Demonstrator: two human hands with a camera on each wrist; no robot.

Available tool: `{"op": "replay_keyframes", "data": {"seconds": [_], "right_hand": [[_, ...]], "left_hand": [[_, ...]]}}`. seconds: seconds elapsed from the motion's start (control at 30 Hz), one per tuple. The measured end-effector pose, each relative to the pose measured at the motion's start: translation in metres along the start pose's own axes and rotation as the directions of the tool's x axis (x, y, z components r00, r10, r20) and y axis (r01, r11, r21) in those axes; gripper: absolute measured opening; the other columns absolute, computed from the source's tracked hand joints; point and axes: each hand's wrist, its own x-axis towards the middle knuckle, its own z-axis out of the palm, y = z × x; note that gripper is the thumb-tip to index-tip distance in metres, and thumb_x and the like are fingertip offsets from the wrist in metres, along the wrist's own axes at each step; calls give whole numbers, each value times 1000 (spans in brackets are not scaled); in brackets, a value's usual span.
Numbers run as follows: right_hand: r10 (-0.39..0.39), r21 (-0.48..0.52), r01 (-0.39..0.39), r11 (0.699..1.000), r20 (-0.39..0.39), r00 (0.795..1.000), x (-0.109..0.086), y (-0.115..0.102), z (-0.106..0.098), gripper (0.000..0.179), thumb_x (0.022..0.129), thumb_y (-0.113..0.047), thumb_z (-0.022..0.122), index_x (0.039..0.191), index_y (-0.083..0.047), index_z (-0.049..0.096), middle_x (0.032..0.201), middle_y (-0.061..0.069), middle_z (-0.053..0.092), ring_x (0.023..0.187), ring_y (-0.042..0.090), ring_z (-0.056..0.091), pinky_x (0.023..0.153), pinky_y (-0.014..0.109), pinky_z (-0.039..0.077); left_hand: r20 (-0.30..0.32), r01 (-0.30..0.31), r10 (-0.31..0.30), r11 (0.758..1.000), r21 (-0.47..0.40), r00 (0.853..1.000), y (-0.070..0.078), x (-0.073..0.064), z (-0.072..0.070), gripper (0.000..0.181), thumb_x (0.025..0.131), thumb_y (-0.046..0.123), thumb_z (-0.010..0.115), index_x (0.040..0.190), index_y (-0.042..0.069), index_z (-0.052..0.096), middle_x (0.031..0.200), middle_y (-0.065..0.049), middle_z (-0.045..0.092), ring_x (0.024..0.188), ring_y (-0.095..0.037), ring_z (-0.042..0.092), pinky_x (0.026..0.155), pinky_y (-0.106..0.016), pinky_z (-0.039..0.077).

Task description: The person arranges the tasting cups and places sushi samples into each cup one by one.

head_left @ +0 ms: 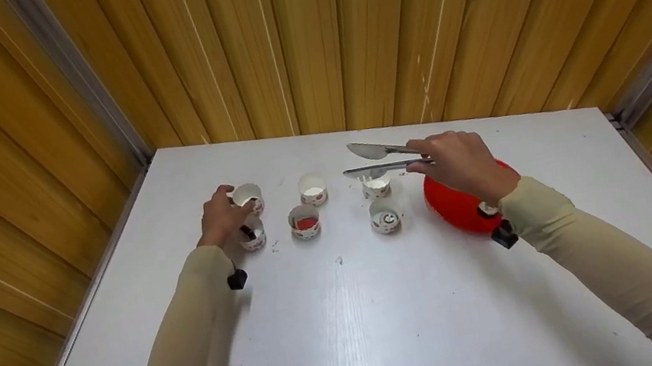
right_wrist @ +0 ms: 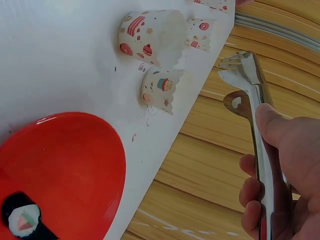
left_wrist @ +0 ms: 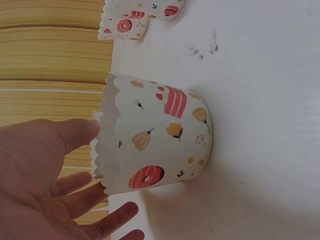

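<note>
My left hand [head_left: 221,215] is at the back-left white paper baking cup [head_left: 247,193], thumb at its near side and index finger at its left side. The other fingers spread past the printed front-left cup [left_wrist: 155,135], which hides much of the back cup in the left wrist view. A black-wrapped piece [head_left: 249,232] shows in that front cup. My right hand [head_left: 460,162] grips silver metal tongs [right_wrist: 265,165] above the table, their arms apart and pointing left. Nothing shows between their flat tips. Beneath that hand lies a red bowl [right_wrist: 75,150], holding a toy sushi roll [right_wrist: 24,220].
Several more printed paper cups stand in two rows, including a middle-back cup [head_left: 313,191], a middle-front cup [head_left: 305,223] with something red inside, and a right-front cup [head_left: 384,218] with a white-and-dark piece. The white table [head_left: 350,325] meets a yellow wood-panelled wall [head_left: 309,40].
</note>
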Motion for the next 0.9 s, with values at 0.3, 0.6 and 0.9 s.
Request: {"op": "replay_keyframes", "data": {"seconds": [0.3,0.6,0.9], "right_hand": [[43,-15,-43,999,21,999,-26,27,-7,41,93,-27,79,130,-13,70,101,11,77,81,29,68,66,46,55],[135,-43,-132,990,84,987,-50,50,-14,50,92,-31,79,137,-11,66,105,16,76,82,31,64,62,44,55],[196,-45,-193,980,80,977,-80,69,-17,54,92,-35,79,138,-10,65,106,19,75,80,30,62,60,42,53]], "left_hand": [[-5,-17,17,1000,-4,1000,-7,2,-2,67,100,32,66,155,6,36,138,-24,57,123,-37,58,105,-53,47],[-86,-55,61,996,71,994,-5,2,-3,67,99,34,68,154,7,40,150,-22,47,135,-41,46,112,-58,37],[-205,-242,251,968,68,946,20,-9,13,56,99,30,68,147,8,51,154,-15,46,145,-35,37,119,-50,30]]}}
